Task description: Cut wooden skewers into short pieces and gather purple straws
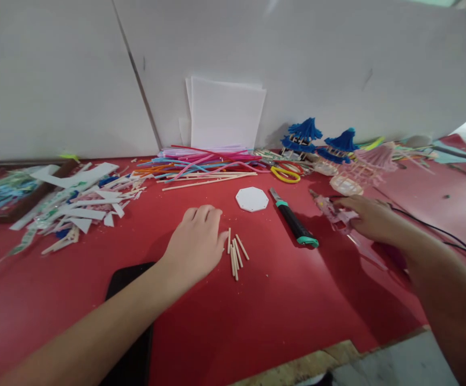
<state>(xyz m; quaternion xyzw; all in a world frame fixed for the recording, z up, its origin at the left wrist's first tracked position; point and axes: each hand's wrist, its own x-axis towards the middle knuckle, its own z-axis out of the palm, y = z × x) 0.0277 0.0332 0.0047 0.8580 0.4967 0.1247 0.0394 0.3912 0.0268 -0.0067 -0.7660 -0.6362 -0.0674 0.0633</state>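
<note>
My left hand point(196, 241) rests palm down on the red table, its fingers bent and close together; whatever may be under them is hidden. Several short wooden sticks point(236, 254) lie just right of its thumb. Beyond them is a white octagonal piece point(252, 199) with small holes near its edge. A black and green cutter point(295, 220) lies between the octagon and my right hand point(359, 214). That hand is closed around a pinkish glue gun point(334, 214), whose nozzle points up and left.
Coloured pipe cleaners point(204, 161), yellow-handled scissors point(286, 174) and small blue-roofed models point(303, 136) line the back. Paper scraps point(83, 201) and a framed tray point(15, 212) are at left. A black phone point(134, 343) lies under my left forearm; a black cable point(434, 226) runs right.
</note>
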